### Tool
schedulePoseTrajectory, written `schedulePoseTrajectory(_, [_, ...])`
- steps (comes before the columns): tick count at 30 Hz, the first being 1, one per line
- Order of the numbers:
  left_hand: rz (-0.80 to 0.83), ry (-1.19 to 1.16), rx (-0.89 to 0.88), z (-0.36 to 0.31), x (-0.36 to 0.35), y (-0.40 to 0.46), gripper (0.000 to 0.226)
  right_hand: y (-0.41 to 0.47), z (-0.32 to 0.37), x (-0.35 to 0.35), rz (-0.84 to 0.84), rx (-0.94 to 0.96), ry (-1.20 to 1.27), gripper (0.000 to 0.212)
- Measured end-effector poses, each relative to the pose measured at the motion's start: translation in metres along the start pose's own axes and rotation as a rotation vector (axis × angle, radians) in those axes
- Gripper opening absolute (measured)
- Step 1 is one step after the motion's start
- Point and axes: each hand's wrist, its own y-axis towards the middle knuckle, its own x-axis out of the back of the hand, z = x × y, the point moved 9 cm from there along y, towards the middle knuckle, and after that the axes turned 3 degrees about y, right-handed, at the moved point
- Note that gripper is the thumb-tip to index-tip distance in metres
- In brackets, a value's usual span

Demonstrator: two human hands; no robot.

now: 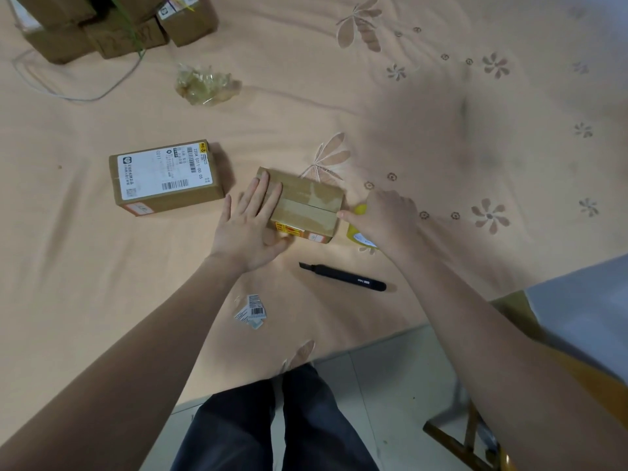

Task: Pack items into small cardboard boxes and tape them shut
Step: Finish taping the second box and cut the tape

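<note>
**Head view: box pinned flat for taping**

Left hand (249, 222) presses straight fingers on the box (306, 207), mid-bedspread (424, 107). Right hand (382, 215) curls round a yellow tape roll (360, 232) touching the box's right end. Box looks light, stiff, tape-slick; best held by its ends. Knife (343, 277) lies near.

Both forearms are being extended forward from the bottom corners of the view, bare to the wrists. The left hand (249, 226) is being held palm down with its fingers straight and slightly spread. The right hand (384, 217) is being kept curled, knuckles up, with one finger being pointed leftward.
</note>
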Motion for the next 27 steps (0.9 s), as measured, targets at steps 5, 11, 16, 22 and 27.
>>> schedulePoseTrajectory(5, [-0.034, 0.044, 0.015, -0.001, 0.003, -0.002, 0.092, 0.003, 0.001, -0.002, 0.007, -0.001, -0.009, 0.058])
schedulePoseTrajectory(11, [-0.042, 0.119, 0.024, -0.019, 0.001, -0.002, 0.088, 0.006, 0.003, -0.003, 0.04, 0.008, 0.009, 0.055])
schedulePoseTrajectory(16, [-0.108, 0.19, -0.03, -0.036, 0.003, -0.002, 0.098, 0.009, 0.007, -0.002, 0.053, 0.029, 0.017, 0.051])
schedulePoseTrajectory(22, [-0.037, 0.112, -0.149, -0.077, -0.021, 0.002, 0.097, 0.007, 0.005, -0.002, 0.024, 0.029, 0.035, 0.053])
schedulePoseTrajectory(27, [-0.013, 0.101, -0.144, -0.08, -0.024, 0.003, 0.093, 0.007, 0.004, -0.004, 0.035, 0.033, 0.048, 0.055])
